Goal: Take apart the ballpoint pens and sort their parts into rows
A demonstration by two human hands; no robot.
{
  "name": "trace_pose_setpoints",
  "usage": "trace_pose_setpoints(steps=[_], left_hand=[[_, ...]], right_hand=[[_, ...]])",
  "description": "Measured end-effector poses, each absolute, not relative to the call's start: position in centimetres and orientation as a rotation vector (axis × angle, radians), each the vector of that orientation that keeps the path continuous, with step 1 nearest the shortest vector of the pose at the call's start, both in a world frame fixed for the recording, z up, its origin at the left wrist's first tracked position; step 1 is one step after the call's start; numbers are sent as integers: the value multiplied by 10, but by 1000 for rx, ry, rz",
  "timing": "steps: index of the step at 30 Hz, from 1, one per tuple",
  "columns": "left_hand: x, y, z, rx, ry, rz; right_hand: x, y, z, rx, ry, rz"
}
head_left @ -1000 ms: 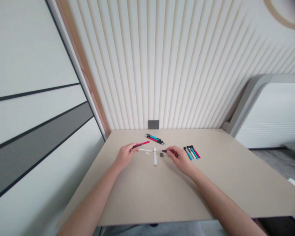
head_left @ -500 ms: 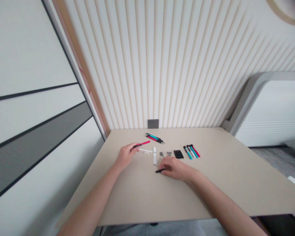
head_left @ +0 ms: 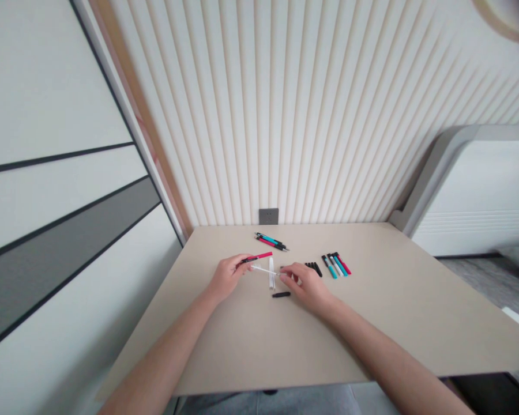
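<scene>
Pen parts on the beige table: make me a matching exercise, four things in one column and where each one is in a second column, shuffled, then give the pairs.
Things
1. red pen barrel
2. short black piece
3. row of black pieces
4. assembled pens

Places
A. at the back of the table, near the wall socket
B. held in the left hand
C. lying alone in front of the right hand
D. just left of the teal, white and red pieces

Pairs: 1-B, 2-C, 3-D, 4-A
</scene>
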State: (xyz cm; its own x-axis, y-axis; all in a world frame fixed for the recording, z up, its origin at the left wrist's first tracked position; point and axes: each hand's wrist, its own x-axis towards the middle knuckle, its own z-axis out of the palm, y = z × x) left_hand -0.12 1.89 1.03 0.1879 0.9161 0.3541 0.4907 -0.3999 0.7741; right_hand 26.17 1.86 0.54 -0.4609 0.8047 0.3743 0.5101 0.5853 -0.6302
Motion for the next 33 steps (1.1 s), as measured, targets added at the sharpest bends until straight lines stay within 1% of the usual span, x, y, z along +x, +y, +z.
trace_pose_setpoints(steps=[4, 11, 14, 18, 21, 26, 33], left_hand=[[0, 18, 12, 1985, 1321, 1125], [-9, 22, 13, 1966, 1459, 1232], [-14, 24, 13, 1935, 1517, 1297], [-16, 25, 14, 1953, 1589, 1348], [-15, 25, 14, 2011, 1613, 1357], [-13, 24, 14, 2125, 1645, 1309], [-12, 25, 10, 2368, 1686, 1215]], right_hand=[[259, 16, 5, -1021, -2192, 579], [266, 21, 3, -1155, -2158, 470], [270, 25, 0, -1220, -2181, 343], [270, 28, -5, -1345, -2241, 49], [266, 27, -7, -1432, -2271, -103], [256, 25, -3, -1548, -2319, -211], [249, 28, -6, -1626, -2362, -268]])
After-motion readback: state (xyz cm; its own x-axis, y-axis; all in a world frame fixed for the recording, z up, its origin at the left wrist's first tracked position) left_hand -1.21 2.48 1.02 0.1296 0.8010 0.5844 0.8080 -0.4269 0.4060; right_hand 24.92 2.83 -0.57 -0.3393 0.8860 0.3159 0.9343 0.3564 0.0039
